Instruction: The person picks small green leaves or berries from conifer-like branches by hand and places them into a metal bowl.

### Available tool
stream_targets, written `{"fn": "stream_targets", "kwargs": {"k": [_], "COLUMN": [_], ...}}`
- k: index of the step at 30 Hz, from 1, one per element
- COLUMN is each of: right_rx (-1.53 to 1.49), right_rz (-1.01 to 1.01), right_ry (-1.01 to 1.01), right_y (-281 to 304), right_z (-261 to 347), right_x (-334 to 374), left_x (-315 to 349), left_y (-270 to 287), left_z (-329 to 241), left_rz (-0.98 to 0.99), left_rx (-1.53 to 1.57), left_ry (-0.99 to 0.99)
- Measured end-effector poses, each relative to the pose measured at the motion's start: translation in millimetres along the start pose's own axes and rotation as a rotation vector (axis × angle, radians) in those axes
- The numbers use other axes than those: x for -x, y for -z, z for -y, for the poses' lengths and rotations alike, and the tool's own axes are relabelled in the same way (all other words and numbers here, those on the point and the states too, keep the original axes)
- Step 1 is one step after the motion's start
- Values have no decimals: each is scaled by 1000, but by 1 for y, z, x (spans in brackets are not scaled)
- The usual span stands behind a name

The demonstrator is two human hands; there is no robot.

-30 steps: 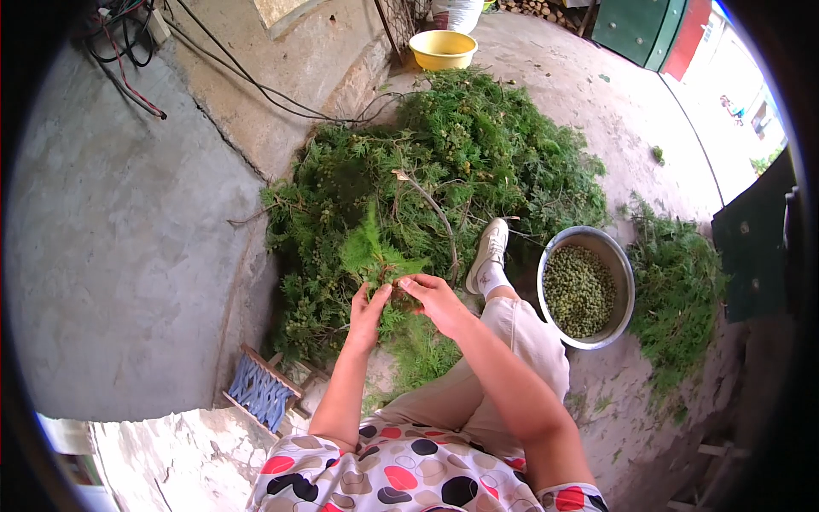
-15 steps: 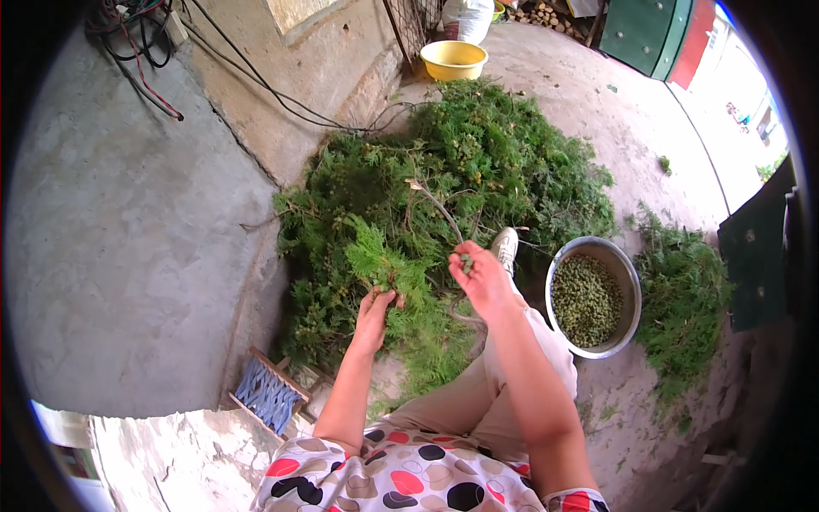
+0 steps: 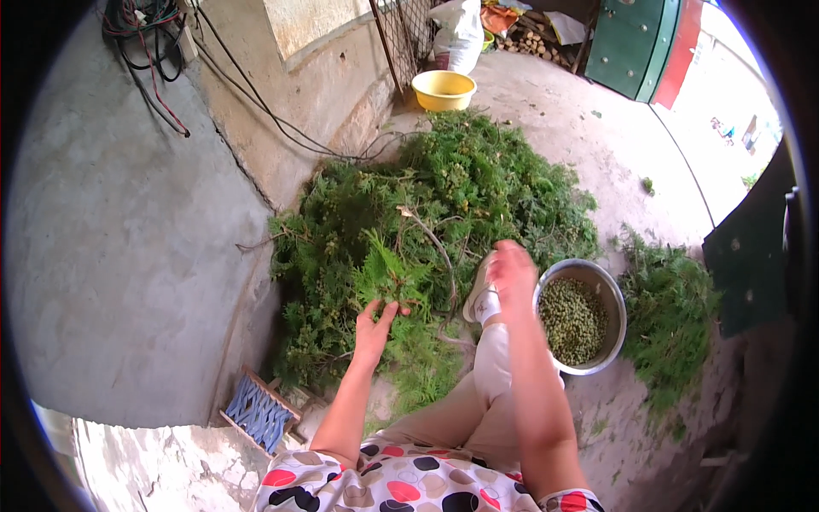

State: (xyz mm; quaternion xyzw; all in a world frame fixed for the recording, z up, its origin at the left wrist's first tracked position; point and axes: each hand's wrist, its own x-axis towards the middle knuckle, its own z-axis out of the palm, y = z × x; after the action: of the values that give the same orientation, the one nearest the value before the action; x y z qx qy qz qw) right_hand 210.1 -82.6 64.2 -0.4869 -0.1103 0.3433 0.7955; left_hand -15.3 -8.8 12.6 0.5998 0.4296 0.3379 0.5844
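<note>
The left hand pinches a feathery green sprig at centre, over a heap of leafy branches. The blurred right hand, its grip impossible to tell, is just left of a round metal basin of pebbly green cones. A far white sack has unreadable reddish marking.

Seemingly a household yard: firewood, green door, yellow basin

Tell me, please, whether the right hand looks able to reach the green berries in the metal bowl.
Probably yes: the right hand appears close beside the metal bowl, whose open top leaves the green berries uncovered.
</note>
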Motion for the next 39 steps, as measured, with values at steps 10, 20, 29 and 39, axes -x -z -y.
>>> {"fn": "stream_targets", "kwargs": {"k": [10, 20, 29, 39], "right_rx": [1251, 1141, 1116, 848], "right_rz": [584, 680, 691, 792], "right_ry": [848, 699, 701, 618], "right_y": [-47, -26, -29, -31], "right_z": [-49, -73, -71, -71], "right_x": [73, 59, 65, 65], "left_x": [4, 12, 18, 17], "left_y": [-23, -18, -13, -7], "left_z": [43, 37, 23, 29], "left_rz": [16, -43, -24, -35], "left_rx": [139, -108, -111, 39], "left_ry": [-152, -155, -131, -159]}}
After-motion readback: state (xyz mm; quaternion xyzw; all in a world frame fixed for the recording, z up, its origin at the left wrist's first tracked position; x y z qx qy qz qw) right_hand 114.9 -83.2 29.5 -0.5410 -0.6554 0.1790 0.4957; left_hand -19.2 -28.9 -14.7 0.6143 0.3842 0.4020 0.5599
